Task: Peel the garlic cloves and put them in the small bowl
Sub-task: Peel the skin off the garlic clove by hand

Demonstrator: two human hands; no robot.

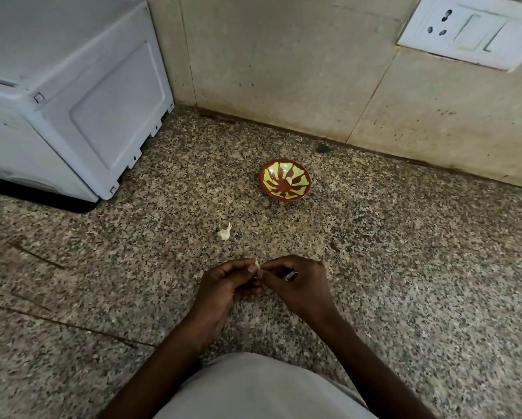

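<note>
A small red-brown bowl [285,181] with a light green pattern stands on the speckled stone counter, near the back wall; nothing shows inside it. A whitish garlic clove [225,233] lies on the counter in front of the bowl, to its left. Closer to me, my left hand [223,285] and my right hand [296,285] meet above the counter. Between their fingertips they pinch a small pale garlic clove [257,263], of which only a tip shows; the fingers hide most of it.
A large white appliance [69,95] stands at the back left of the counter [404,267]. A beige tiled wall runs behind, with a white socket and switch plate [471,31] at the upper right. A small dark speck [323,148] lies by the wall.
</note>
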